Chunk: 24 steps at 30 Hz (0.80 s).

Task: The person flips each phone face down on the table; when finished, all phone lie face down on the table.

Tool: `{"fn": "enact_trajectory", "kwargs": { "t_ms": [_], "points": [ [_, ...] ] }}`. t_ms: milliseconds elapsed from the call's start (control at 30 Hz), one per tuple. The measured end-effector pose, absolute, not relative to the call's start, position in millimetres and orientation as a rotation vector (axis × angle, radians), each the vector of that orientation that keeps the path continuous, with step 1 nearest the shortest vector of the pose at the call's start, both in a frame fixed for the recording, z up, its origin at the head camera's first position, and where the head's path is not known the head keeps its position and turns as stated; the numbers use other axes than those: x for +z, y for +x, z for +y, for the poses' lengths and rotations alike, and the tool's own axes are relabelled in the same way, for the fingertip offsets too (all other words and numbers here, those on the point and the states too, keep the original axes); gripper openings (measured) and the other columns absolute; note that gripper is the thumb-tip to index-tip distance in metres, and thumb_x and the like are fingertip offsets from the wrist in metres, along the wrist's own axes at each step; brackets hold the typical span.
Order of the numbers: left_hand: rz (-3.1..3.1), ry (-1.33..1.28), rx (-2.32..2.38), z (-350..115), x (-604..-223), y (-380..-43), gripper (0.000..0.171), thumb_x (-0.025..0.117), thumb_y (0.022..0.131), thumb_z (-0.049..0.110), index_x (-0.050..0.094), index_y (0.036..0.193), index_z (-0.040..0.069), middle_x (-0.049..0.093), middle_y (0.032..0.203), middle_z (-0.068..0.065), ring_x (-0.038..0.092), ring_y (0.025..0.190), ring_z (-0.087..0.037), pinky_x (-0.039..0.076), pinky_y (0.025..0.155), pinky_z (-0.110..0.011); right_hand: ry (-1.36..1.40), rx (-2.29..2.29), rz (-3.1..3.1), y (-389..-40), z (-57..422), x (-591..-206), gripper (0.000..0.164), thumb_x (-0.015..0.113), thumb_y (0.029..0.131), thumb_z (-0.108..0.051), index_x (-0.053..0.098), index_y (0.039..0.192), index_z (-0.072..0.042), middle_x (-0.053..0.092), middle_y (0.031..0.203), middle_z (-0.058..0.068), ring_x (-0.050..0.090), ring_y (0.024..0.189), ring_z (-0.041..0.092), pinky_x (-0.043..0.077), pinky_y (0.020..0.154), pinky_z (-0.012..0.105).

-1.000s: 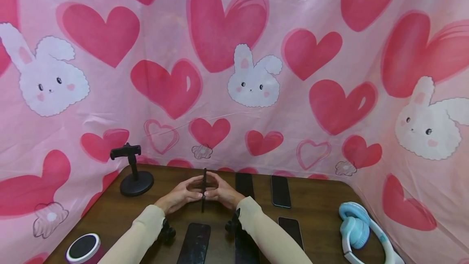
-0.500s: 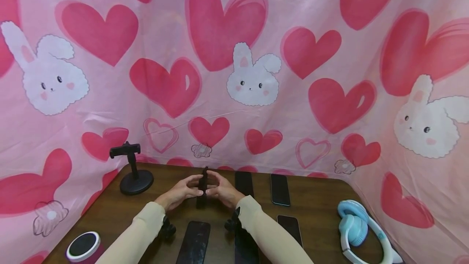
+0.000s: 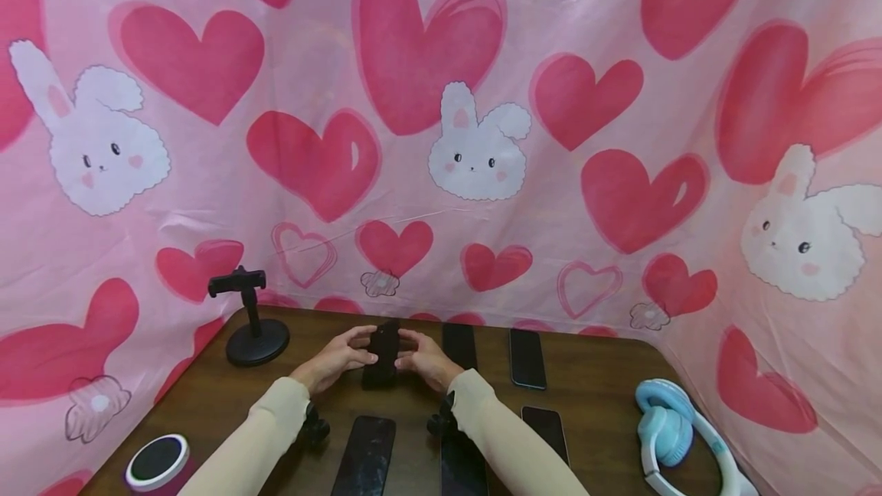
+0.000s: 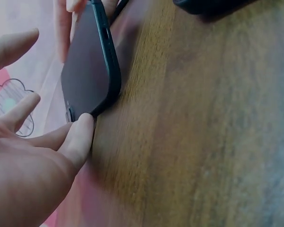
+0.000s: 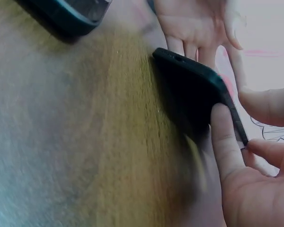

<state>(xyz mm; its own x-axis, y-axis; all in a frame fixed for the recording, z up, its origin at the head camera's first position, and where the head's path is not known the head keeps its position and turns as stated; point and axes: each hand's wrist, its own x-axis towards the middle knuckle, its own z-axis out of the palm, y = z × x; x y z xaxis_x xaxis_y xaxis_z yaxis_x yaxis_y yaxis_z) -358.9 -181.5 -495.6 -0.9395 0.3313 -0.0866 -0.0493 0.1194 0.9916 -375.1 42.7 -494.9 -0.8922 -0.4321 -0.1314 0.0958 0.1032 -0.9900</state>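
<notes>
Both my hands hold one dark smartphone [image 3: 382, 354] above the wooden table, toward its far edge. My left hand [image 3: 336, 358] pinches its left side between thumb and index finger; the left wrist view shows this grip at the edge of the phone [image 4: 87, 71]. On the opposite side, my right hand [image 3: 425, 360] grips it, the thumb [image 5: 223, 127] lying on the dark face in the right wrist view. The phone stands tilted, with a broad face toward the head camera. Nearer me on the table lies another smartphone [image 3: 365, 454].
A black phone stand [image 3: 256, 342] is at the left rear. More phones lie to the right, among them one phone [image 3: 527, 358] and another phone [image 3: 547, 429]. Blue-and-white headphones [image 3: 668, 431] rest at the right edge. A round white-rimmed object [image 3: 158, 463] sits front left.
The phone has turned from edge-on to showing its broad face to the head camera. Both hands stay around it in nearly the same place, a little farther apart.
</notes>
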Motion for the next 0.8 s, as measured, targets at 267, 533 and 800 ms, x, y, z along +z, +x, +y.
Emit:
{"fn": "enact_trajectory", "kwargs": {
  "t_ms": [267,533,800],
  "points": [
    [2.169,0.189,1.901,-183,-495,-362,0.075,0.068,0.090,0.009,0.033,0.156,0.004,0.030,0.160,-0.031,0.036,0.146,-0.049,0.038,0.117,-0.059,-0.354,-1.791,2.015,-374,38,-494,0.079,0.064,0.088,0.004,0.026,0.158,0.004,0.030,0.162,0.026,0.046,0.142,0.042,0.047,0.111,0.050],
    [2.192,0.199,1.883,-188,-493,-361,0.078,0.070,0.088,0.009,0.031,0.156,0.002,0.026,0.159,-0.034,0.035,0.145,-0.052,0.037,0.116,-0.060,-0.369,-1.727,2.044,-371,27,-492,0.087,0.066,0.088,0.000,0.018,0.161,0.000,0.026,0.164,0.027,0.035,0.147,0.044,0.033,0.120,0.058],
    [2.213,0.133,1.872,-195,-495,-361,0.076,0.070,0.087,0.009,0.034,0.155,0.003,0.027,0.160,-0.031,0.035,0.145,-0.048,0.037,0.117,-0.060,-0.353,-1.730,2.009,-372,22,-493,0.084,0.064,0.089,0.001,0.020,0.160,0.000,0.028,0.163,0.027,0.034,0.147,0.044,0.035,0.118,0.058]
  ]
}}
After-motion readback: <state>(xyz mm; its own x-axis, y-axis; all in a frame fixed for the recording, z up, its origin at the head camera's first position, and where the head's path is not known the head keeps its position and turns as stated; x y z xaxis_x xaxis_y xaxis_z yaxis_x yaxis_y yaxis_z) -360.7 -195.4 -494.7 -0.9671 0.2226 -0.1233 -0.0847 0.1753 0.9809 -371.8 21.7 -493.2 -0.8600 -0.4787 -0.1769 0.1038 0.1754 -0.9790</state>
